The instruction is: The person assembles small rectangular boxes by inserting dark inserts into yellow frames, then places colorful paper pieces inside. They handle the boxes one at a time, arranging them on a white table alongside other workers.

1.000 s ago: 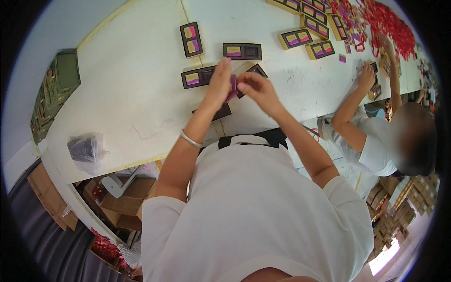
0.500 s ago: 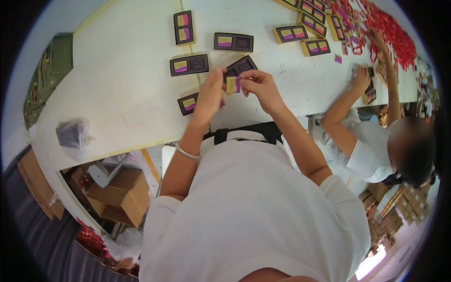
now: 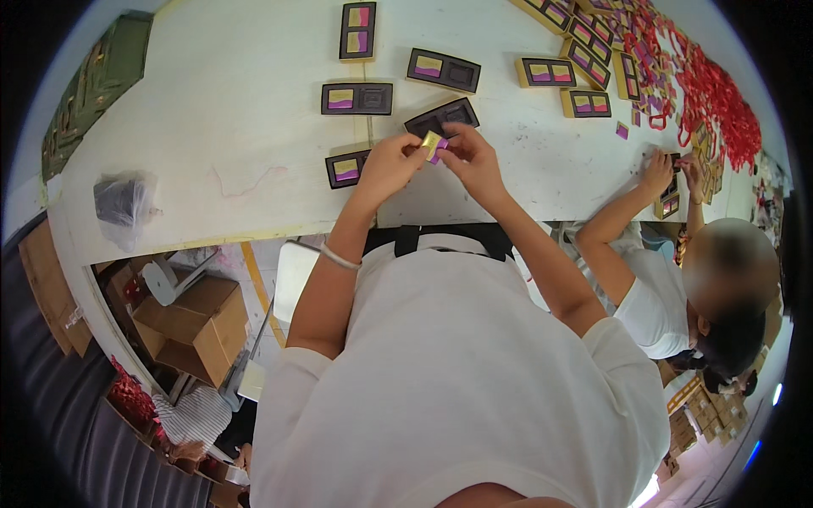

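Between my fingers is a small gold-and-purple wrapped piece. My left hand pinches one side of it and my right hand the other. Just beyond them lies a dark two-compartment box, tilted, with no piece visible in it. Farther back, one box holds a piece in its left compartment only. So does the box to its left. My left hand partly covers another box, whose visible side holds a piece. At the far edge, a box has both compartments filled, one piece with pink.
Several filled boxes stand at the far right near loose pieces and a heap of red ribbons. A co-worker handles boxes at the right. A plastic bag lies left; a carton sits below the table.
My left hand has moved in to the piece and now grips it together with the right. The piece has turned. The co-worker's reaching arm has drawn back from the ribbons.
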The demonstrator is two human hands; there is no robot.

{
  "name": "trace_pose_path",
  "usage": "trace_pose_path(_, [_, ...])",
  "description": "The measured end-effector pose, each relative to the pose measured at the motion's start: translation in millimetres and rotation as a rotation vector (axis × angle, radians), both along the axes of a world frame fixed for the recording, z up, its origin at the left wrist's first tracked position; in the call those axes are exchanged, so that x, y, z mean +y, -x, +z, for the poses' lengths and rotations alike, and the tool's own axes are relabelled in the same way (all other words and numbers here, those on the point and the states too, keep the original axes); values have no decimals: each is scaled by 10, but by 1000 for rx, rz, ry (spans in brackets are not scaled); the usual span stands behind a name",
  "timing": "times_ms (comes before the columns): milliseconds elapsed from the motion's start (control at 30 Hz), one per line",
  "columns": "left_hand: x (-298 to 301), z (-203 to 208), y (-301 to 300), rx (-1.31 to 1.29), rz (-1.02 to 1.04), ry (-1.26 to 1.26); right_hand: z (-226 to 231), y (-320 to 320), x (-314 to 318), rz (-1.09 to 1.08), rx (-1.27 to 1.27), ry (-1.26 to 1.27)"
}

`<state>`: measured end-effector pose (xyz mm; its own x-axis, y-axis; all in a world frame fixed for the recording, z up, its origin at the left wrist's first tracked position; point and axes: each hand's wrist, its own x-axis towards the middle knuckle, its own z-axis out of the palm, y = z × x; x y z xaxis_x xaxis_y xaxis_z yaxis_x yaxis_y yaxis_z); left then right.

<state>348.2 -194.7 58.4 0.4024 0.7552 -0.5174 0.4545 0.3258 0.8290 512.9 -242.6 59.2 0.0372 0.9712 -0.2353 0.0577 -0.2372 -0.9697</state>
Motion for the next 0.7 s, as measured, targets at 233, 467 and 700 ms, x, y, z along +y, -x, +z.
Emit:
trace_pose_path(233, [444, 60, -218, 529, -476, -207, -393, -145, 53, 250, -573, -453])
trace_pose_path(467, [210, 86, -212, 529, -286, -442, -582, -171, 138, 226, -753, -611])
trace_pose_path(700, [150, -108, -207, 588, -386, -545, -524, -88, 319, 151, -798, -373])
